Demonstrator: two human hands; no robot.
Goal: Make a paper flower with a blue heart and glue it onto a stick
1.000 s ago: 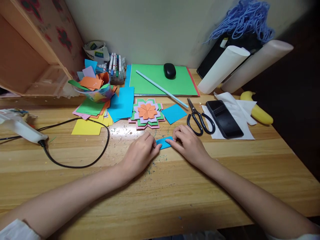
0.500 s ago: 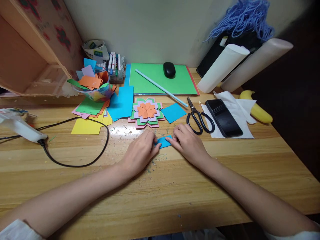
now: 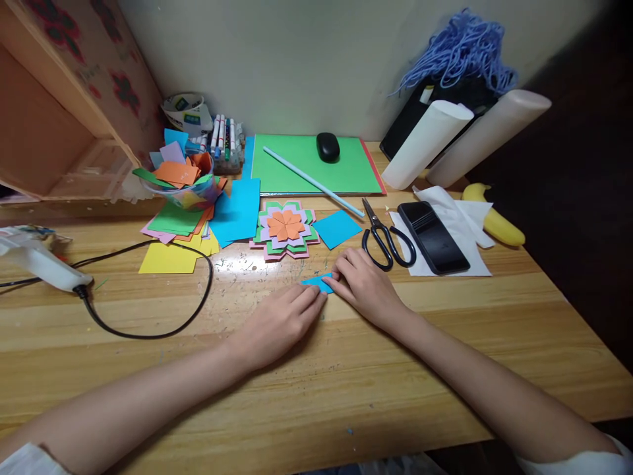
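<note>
A small folded blue paper piece (image 3: 319, 283) lies on the wooden desk (image 3: 346, 369) between my hands. My right hand (image 3: 363, 285) presses down on its right part with fingers bunched together. My left hand (image 3: 281, 322) lies flat just below and left of it, fingertips at its lower edge. Behind it sits a layered paper flower (image 3: 285, 228) with an orange centre, and a blue paper square (image 3: 337, 228) beside that.
Black scissors (image 3: 386, 240), a black phone (image 3: 432, 237) on white tissue and a banana (image 3: 493, 220) lie right. A green sheet (image 3: 297, 173) with a straw and black case is behind. Coloured paper scraps (image 3: 180, 221), markers, a glue gun (image 3: 39, 260) and its cable are left.
My left hand slid down and back from the blue piece, uncovering its left tip. My right hand stays pressed on it. The camera view shifted slightly.
</note>
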